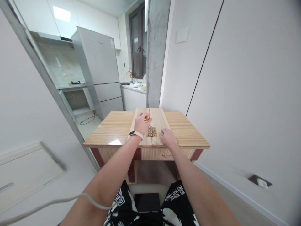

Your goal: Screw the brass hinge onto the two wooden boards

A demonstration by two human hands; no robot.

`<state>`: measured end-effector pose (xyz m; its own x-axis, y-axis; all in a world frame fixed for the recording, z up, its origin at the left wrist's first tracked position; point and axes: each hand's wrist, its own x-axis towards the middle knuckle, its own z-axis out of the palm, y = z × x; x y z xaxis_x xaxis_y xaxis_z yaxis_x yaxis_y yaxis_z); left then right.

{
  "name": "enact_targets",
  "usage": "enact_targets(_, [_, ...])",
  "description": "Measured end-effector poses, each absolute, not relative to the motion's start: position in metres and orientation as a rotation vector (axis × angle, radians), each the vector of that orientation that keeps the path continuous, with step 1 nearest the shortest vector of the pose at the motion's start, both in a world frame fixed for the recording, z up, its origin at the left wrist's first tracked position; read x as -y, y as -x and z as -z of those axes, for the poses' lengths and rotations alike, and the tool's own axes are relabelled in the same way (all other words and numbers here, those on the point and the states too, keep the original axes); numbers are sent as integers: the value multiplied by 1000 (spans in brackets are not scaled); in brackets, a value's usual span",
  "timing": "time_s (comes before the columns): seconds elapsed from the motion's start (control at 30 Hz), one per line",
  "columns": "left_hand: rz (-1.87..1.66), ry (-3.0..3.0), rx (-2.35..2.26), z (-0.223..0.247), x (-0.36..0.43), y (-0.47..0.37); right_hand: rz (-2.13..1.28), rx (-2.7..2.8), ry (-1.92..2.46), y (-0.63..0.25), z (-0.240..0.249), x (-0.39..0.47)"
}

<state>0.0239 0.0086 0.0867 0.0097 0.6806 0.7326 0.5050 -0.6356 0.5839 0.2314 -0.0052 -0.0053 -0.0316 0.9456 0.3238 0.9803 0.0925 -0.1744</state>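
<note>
My left hand (142,122), with a white-banded watch at its wrist, is closed around a small yellow and black object (148,118) above two pale wooden boards (156,117). The boards lie side by side on the table. Just below that hand, a brass-coloured hinge (151,131) lies across the seam between them. My right hand (167,137) rests on the right board, right of the hinge, with its fingers curled; whether anything is under them is hidden.
The wood-grain table (188,131) has a drawer (155,154) at its front. A white cable (77,196) crosses my left forearm. A grey fridge (101,59) and a sink counter (135,88) stand beyond, and a white wall (246,94) rises on the right.
</note>
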Motion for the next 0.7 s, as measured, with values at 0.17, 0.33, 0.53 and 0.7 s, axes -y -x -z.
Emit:
enact_targets(0.17, [-1701, -2090, -1341, -86, -11, -21, 133, 2020, 1901, -232, 6, 6])
enact_targets(0.33, [-1695, -2098, -1379, -87, -9, -24, 122, 2022, 1910, -231, 6, 5])
enact_targets(0.53, [-1687, -2141, -1287, -87, -9, -29, 114, 2022, 1906, -232, 7, 4])
enact_targets(0.7, [-1695, -2122, -1247, -86, -10, -26, 117, 2021, 1913, -231, 7, 4])
